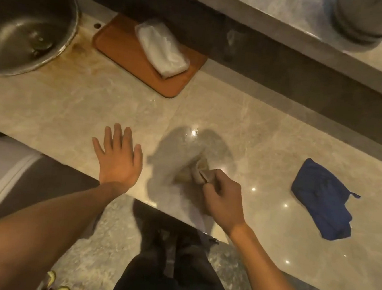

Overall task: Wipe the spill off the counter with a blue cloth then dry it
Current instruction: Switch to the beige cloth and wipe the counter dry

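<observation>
A crumpled blue cloth [322, 200] lies on the beige marble counter [244, 131] at the right, with no hand touching it. My right hand [223, 199] is closed on a small beige tissue or cloth [199, 171], pressed to the counter near its front edge, left of the blue cloth. The tissue is blurred. My left hand [118, 157] rests flat on the counter with fingers spread, holding nothing, left of the tissue. A dark shadow lies on the counter around the tissue; I cannot make out a spill.
A round steel sink [23, 21] sits at the far left, with a brown stain [78, 51] beside it. An orange tray [124, 53] holds a pack of white tissues [162, 48]. A raised ledge [288, 26] runs behind.
</observation>
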